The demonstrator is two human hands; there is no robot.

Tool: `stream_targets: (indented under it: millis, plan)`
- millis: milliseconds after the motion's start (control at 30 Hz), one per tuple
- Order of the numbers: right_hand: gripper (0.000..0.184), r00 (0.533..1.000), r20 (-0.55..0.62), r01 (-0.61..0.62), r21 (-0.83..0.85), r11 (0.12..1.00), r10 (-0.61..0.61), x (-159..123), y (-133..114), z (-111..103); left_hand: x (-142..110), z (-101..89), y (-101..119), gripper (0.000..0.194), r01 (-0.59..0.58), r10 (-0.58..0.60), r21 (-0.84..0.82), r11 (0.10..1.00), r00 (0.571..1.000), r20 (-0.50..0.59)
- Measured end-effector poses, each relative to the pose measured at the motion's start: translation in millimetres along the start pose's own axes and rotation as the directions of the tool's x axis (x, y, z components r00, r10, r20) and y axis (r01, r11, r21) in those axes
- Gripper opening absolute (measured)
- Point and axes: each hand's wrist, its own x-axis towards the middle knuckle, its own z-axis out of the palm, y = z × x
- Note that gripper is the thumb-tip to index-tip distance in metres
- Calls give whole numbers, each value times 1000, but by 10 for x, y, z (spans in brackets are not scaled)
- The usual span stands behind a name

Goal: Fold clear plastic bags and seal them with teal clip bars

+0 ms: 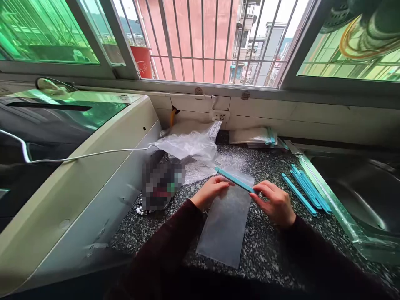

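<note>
Pinching clip [236, 181] aslant across bag [225, 225] by its lower-right end in right hand [275, 203], and bag's edge in left hand [210, 192].

The blue strip [236, 180] and the loose blue strips [308, 189] appear to be rigid plastic with a smooth, low-sheen finish; the flat pouch [223, 227] is translucent plastic film, frosted and matt. The crumpled sheeting [190, 143] is thin, clear plastic film with glossy creases, while the countertop [265, 246] has a speckled, stone-like surface. The sink basin [353, 187] is smooth, reflective metal, the appliance lid [62, 125] is dark and glossy, and the sleeves [175, 225] are dark, matt cloth.
</note>
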Motion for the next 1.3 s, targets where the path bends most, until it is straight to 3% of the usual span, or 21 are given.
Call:
stream_targets:
  millis: [133, 300, 500, 667, 800, 967, 1167, 1300]
  plan:
    - [14, 1000, 1, -18, 25, 1000, 18, -93, 74, 62, -6, 20, -13, 17, 22, -22, 32, 999, 1000, -13]
    - [13, 1000, 3, 12, -15, 1000, -12, -99, 74, 79, 12, 14, -61, 27, -24, 23, 13, 1000, 1000, 12]
    - [31, 993, -20, -108, 236, 966, 115, -102, 44, 100, 57, -63, -42, 28, -47, -6, -289, 956, 984, -179]
    - [15, 982, -66, -154, 272, 950, 179, -109, 93, 63, 61, -124, 8, 23, -59, -58, -383, 922, 956, -286]
    - [13, 989, -83, -98, 275, 957, 126, -104, 89, 49, 56, -77, -23, 28, -71, 12, -221, 973, 966, -260]
    - [30, 999, -36, 13, 183, 983, -7, -110, 63, 101, 14, 31, -88, 34, -80, 78, -8, 997, 987, -144]
    - [8, 997, -45, 69, 132, 989, -64, -117, 76, 153, 7, 30, -131, 39, -13, 14, 32, 999, 1000, -10]
    - [7, 991, -54, 128, 100, 987, -123, -111, 85, 155, 21, 1, -113, 43, -32, 32, 1, 999, 999, -14]
